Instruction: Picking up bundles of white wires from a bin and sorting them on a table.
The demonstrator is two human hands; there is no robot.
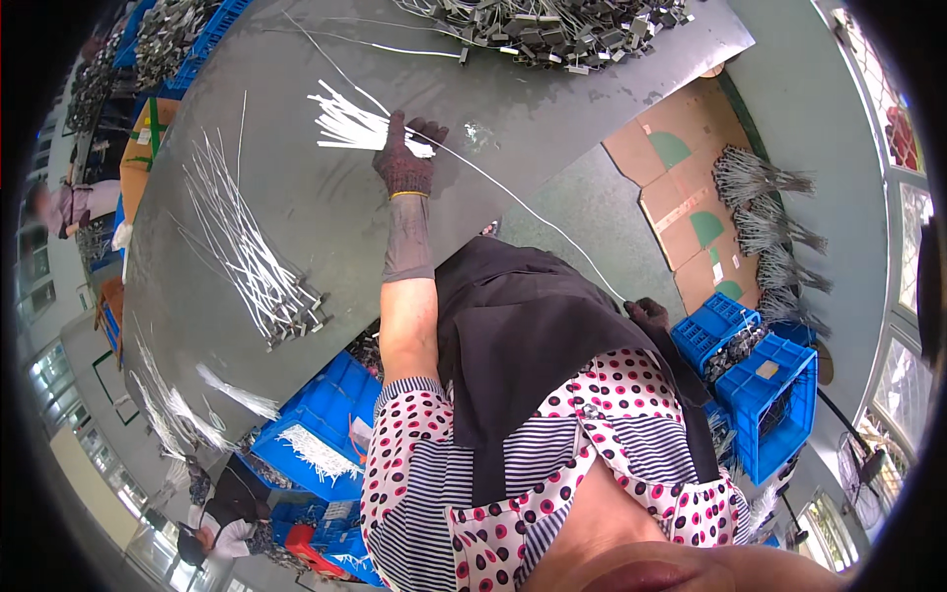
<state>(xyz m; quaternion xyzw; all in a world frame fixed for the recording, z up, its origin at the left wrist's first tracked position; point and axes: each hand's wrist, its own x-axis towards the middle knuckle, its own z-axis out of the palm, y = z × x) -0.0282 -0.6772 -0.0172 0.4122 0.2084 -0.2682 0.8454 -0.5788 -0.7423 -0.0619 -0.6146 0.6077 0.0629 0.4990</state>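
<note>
1. Two gloved hands are in view. The left hand [406, 158] lies flat on the grey surface [326, 217], its grip pressing down on one end of a small bundle of white cables [355, 128], which fan out to the left of it.
2. The right hand [646, 314] is low beside the person's black apron [533, 335], past the surface edge. Its grip is closed around a long single white cable [533, 212].
3. This long cable runs stretched from the right hand, up across the surface, to the left hand and goes on beyond it.
4. Further left on the surface lies a bigger spread of white cables with metal ends [247, 252]; the ends lie together toward the near edge.
5. At the far edge of the surface there is a heap of grey metal parts with wires [552, 25].
6. Under the surface and to the right of the person stand blue crates [764, 395] with more parts inside.
7. On the floor at the right lie flat cardboard sheets [681, 178], and just beside them several bundles of grey wires [769, 222].
8. Another person [222, 523] sits low at the lower left.
</note>
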